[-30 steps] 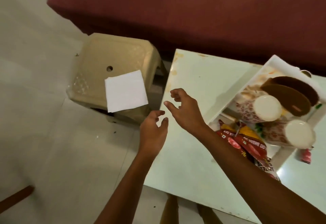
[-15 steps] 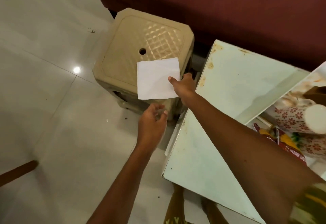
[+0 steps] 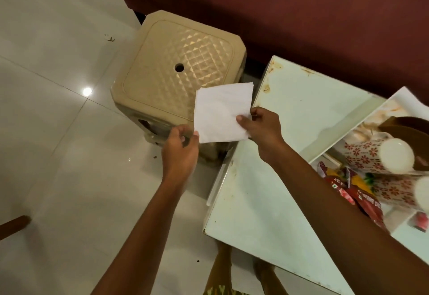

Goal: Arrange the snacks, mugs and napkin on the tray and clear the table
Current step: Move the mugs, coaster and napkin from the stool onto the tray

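Head view: nearest the bottom edge of the frame I am seeing both forearms reaching up toward the centre. The left hand (image 3: 180, 149) is hanging partly curled just below the lower left corner of the napkin (image 3: 222, 112), its fingertips at the paper's edge; I cannot tell whether it is actually gripping. The right hand (image 3: 262, 128) is pinching the napkin's lower right corner between thumb and fingers, so the white sheet is being held up flat in the middle of the frame, overlapping the near right corner of the stool (image 3: 176, 78). The table (image 3: 285, 155) is filling the lower right, its pale top mostly bare and stained near the far corner. At the right edge the tray (image 3: 394, 102) is sitting on the table, carrying two flowered mugs (image 3: 376, 156) lying on their sides, red snack packets (image 3: 357, 192) toward the bottom right, and a brown curved thing I cannot identify. Farther up, the beige stool is standing on the white floor (image 3: 58, 132), and a dark red surface is running across the top of the frame.
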